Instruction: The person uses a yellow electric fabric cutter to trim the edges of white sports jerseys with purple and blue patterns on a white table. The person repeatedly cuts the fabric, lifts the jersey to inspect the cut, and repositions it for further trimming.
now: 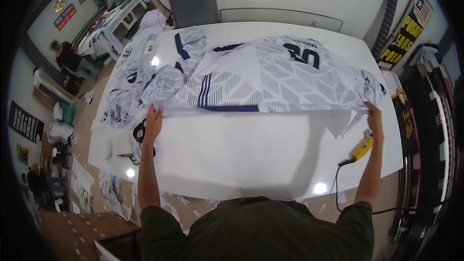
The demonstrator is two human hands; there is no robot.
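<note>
A long white jersey fabric panel (299, 79) with grey geometric patterning, dark stripes and black print spreads across the white table (241, 154). Its near edge, partly banded in navy, is stretched between my hands. My left hand (153, 122) pinches the left end of that edge, which looks blurred. At the other end, my right hand (374, 117) is closed on the near right corner, and a loose white flap hangs just left of it. A yellow handheld electric cutter (362, 149) lies below my right hand. Black-handled scissors (129, 158) rest near my left forearm.
Patterned fabric pieces (162, 84) are heaped on the table's left side. A black cord (337, 183) runs from the cutter over the near edge. Fabric scraps (113, 195) litter the floor. Dark rolls and racks (427, 135) stand at right. Other people (72, 60) are at far left.
</note>
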